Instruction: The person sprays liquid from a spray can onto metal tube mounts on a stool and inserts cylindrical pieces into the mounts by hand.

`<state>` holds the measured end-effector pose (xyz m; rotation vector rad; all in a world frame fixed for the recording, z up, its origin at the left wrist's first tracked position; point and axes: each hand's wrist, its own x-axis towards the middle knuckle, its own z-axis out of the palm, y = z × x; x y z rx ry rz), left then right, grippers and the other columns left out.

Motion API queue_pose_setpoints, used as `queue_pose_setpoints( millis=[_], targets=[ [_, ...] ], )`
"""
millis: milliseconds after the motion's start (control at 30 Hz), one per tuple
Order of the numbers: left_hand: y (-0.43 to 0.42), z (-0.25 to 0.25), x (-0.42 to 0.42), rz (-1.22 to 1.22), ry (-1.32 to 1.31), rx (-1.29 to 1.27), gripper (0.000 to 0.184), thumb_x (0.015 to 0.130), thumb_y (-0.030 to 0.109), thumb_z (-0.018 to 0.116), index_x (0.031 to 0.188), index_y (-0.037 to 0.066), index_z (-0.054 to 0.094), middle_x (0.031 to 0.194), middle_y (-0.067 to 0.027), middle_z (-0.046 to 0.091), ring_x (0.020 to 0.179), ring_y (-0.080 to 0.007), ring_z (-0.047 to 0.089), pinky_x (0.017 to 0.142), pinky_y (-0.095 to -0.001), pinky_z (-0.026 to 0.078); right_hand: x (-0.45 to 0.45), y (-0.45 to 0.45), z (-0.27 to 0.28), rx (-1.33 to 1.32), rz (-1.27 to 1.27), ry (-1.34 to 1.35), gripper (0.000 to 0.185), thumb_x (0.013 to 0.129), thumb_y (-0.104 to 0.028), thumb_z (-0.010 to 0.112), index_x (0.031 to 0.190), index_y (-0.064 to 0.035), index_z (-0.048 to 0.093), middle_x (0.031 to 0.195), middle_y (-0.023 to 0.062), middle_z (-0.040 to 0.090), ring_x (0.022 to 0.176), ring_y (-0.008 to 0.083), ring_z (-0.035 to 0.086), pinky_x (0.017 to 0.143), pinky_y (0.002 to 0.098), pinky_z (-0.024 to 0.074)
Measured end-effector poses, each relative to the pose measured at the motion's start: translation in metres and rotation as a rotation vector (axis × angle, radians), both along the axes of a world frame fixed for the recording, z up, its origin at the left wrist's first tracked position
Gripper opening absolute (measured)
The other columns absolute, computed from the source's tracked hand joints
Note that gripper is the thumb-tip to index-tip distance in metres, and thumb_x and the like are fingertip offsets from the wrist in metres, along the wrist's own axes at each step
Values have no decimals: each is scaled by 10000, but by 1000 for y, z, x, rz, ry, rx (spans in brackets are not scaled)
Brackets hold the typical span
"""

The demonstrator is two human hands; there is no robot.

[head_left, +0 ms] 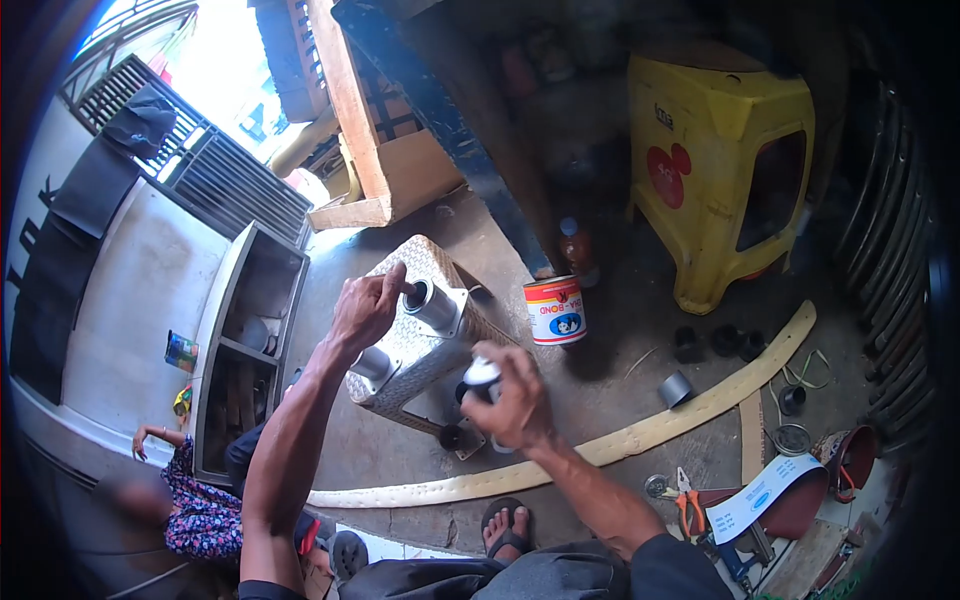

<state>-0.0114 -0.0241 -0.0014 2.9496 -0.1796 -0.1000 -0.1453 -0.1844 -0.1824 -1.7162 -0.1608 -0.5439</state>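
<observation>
Right grip (520,402) around white-topped piece (482,371), partly hidden, left grip (366,308) at metal tube (433,308)

- On the tin (556,312) of adhesive, red lettering is shown on a pale band, and "-BOND" can be made out; just before the hyphen, "NA" seems to be spelled, while the opening of the name is not made out.
- Over on the yellow plastic stool (705,185), a small dark mark is carried, "ima" as best it can be read; white characters are set on the red badge, too blurred to be deciphered.
- On the white wall panel (45,160), a big dark "K" is displayed.
- Across the curled white sheet (765,497), blue printed lines and an oval logo are seen, too small to be read.
</observation>
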Motion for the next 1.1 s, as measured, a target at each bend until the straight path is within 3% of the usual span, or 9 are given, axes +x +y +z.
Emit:
queue_pose_setpoints(
  millis=[133,333,433,533,667,700,833,1000,1100],
  targets=[
    [11,-10,7,-106,-12,-13,673,1094,565,344,1048,104,831,920,-246,761,907,-399,739,921,-477,545,32,-26,10,19,-355,-94,705,761,-179,807,1410,-135,535,1159,174,565,993,368,666,838,457,591],
    [9,-31,28,-77,184,22,935,1055,711,235,1077,-78,737,1051,-300,728,1046,-449,681,954,-504,486,22,-37,10,63,-311,-63,739,769,-180,807,1435,-114,493,1183,210,560,1053,397,630,917,498,551],
    [3,-25,38,33,360,-71,1085,950,882,214,1123,-53,737,854,-143,634,683,-180,590,620,-402,479,7,-32,-4,96,-217,61,743,767,-185,811,1434,-104,492,1218,221,562,1122,409,601,1000,511,501],
    [13,-41,50,29,299,6,1071,958,872,221,1126,-49,740,893,-140,650,695,-191,603,609,-399,485,-3,-27,-12,120,-180,91,743,768,-187,812,1434,-105,493,1226,218,565,1130,406,600,993,507,505],
    [21,-40,53,-27,299,39,1078,956,868,226,1295,-45,688,1250,-252,698,1139,-354,664,985,-453,497,-2,-26,-9,125,-143,91,743,775,-197,811,1439,-107,491,1215,212,577,1132,406,604,982,494,514],
    [14,-29,48,3,360,44,1065,960,861,225,1333,-30,673,1379,-263,646,1306,-396,581,1129,-462,397,-2,-26,-6,125,-145,91,743,775,-197,811,1439,-107,491,1215,212,577,1132,406,604,982,494,514],
    [20,-29,47,18,319,86,1045,974,843,218,1350,-27,660,1362,-262,655,1308,-387,586,1119,-459,410,-6,-30,7,48,13,80,713,782,-232,797,1428,-118,519,1179,209,588,1093,400,631,955,486,532],
    [22,-33,44,-32,274,3,1073,990,815,209,1107,-149,666,1175,-346,670,1169,-423,638,1004,-507,440,-20,-13,25,-96,353,143,703,762,-270,825,1402,-145,563,1134,193,614,1042,376,694,931,440,569],
    [20,-36,38,78,266,-44,1001,1009,795,252,1161,-63,745,1208,-281,709,1180,-377,647,1067,-468,431,3,-8,20,-45,29,13,673,772,-202,795,1401,-179,557,1090,180,572,901,362,698,802,445,600]
  ],
)
